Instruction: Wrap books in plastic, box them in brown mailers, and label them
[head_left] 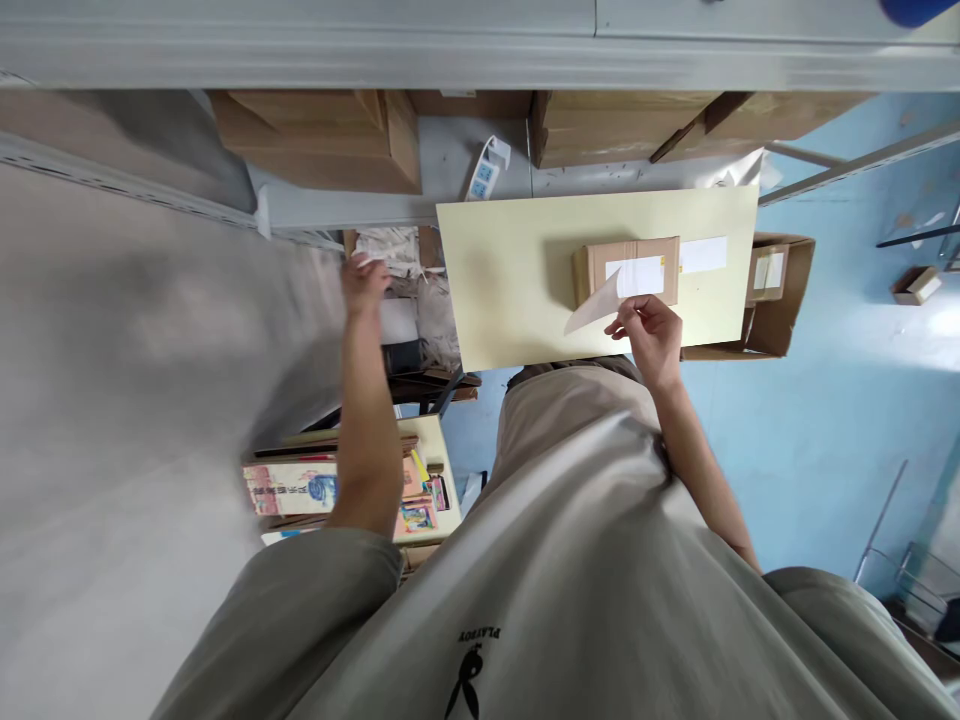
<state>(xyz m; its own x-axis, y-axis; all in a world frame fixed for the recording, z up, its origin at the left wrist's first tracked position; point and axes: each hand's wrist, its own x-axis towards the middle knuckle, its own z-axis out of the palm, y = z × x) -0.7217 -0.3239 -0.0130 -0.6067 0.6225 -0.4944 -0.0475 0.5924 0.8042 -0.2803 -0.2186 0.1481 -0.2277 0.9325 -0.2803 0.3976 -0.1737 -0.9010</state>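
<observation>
On the cream-coloured board (pixel 510 290) lies a small cardboard box (pixel 626 252) with a white label (pixel 641 274) on its top. My right hand (pixel 651 335) is at the box's near edge, its thumb and fingers pinched on a thin, translucent sheet (pixel 596 303). The sheet curls out to the left over the board. A second white label (pixel 703 254) lies flat on the board, right of the box. Off to the left, my left hand (pixel 366 285) hovers by a carton of crumpled white paper (pixel 390 248). Its fingers are loosely bent and apart, slightly blurred.
Large cardboard boxes (pixel 322 140) and a power strip (pixel 484 178) sit on the shelf behind the board. An open carton (pixel 799 290) with a labelled box (pixel 769 272) stands at right. A side table (pixel 439 450) holding flat printed boxes is at lower left.
</observation>
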